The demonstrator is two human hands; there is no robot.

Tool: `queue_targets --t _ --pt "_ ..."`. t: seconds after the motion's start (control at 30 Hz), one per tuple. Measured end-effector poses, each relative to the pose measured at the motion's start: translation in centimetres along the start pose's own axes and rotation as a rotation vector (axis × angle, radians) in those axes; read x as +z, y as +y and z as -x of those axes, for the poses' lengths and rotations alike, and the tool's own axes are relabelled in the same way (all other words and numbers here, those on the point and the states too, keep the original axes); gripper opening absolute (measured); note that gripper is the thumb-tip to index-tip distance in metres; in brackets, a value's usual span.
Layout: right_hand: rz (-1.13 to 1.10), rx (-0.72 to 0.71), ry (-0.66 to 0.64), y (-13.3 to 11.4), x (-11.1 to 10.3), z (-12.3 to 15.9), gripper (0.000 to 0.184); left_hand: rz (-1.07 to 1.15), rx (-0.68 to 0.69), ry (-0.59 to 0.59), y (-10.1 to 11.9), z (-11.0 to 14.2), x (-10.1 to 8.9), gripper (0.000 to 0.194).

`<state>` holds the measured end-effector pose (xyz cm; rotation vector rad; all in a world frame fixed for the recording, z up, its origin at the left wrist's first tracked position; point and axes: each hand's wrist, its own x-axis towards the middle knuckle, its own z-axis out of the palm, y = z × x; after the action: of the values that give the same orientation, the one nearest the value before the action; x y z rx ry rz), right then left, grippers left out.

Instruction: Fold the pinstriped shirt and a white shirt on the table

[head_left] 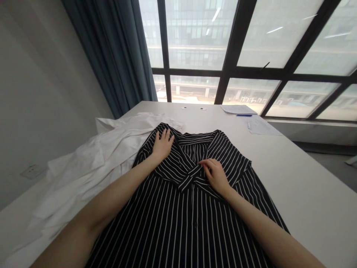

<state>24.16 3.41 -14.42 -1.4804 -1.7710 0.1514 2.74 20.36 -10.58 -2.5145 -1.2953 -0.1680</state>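
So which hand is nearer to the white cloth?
Left. The left hand rests on the striped shirt near its edge beside the white cloth; the right hand is farther away, at the crossed ties on the shirt's front.

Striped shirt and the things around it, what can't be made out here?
All in the head view:
Shirt: lower end, cut off by the bottom edge.
Right hand: whether it pinches the shirt, hidden by the hand itself.
White cloth: part, hidden behind the left arm.
Papers: any writing, too small and faint.
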Motion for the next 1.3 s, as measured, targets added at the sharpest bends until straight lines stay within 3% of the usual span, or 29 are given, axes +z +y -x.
queue_targets --t 0.07,0.17,0.23,0.3,0.47,0.67,0.83,1.03,1.13,1.3 --pt "-0.005 0.033 0.07 0.3 0.0 -0.1 0.022 0.071 -0.012 0.008 2.8 1.6 -0.9 0.048" --pt "-0.011 0.086 0.116 0.8 0.1 -0.2 0.023 0.294 0.144 0.004 6.3 4.3 -1.2 0.043" --pt "-0.013 0.112 0.104 1.0 0.1 -0.2 0.025 0.445 0.251 -0.003 7.4 5.7 -0.7 0.038" --pt "-0.01 0.13 0.078 1.2 0.2 -0.3 0.026 0.563 0.296 0.001 7.3 6.3 0.0 0.041" --pt "0.0 0.146 0.041 1.0 0.3 -0.3 0.026 0.726 0.241 0.038 5.9 6.3 1.5 0.06" --pt "0.103 0.032 -0.106 -0.5 -0.1 -0.1 0.017 0.774 0.27 0.094 6.0 6.3 2.2 0.041" --pt "0.113 -0.026 -0.174 -0.7 -0.1 0.0 0.02 0.896 0.221 0.136 5.9 6.1 2.1 0.038" --pt "-0.02 0.022 -0.073 0.2 -0.1 -0.1 0.019 0.971 0.172 0.118 5.8 6.0 1.7 0.038" --pt "-0.102 0.071 -0.086 0.7 -0.2 -0.2 0.027 1.026 0.121 0.091 5.6 5.8 1.6 0.041" --pt "0.095 -0.057 -0.217 0.9 -0.2 -0.1 0.042 1.115 0.058 0.101 5.3 5.6 1.5 0.049"
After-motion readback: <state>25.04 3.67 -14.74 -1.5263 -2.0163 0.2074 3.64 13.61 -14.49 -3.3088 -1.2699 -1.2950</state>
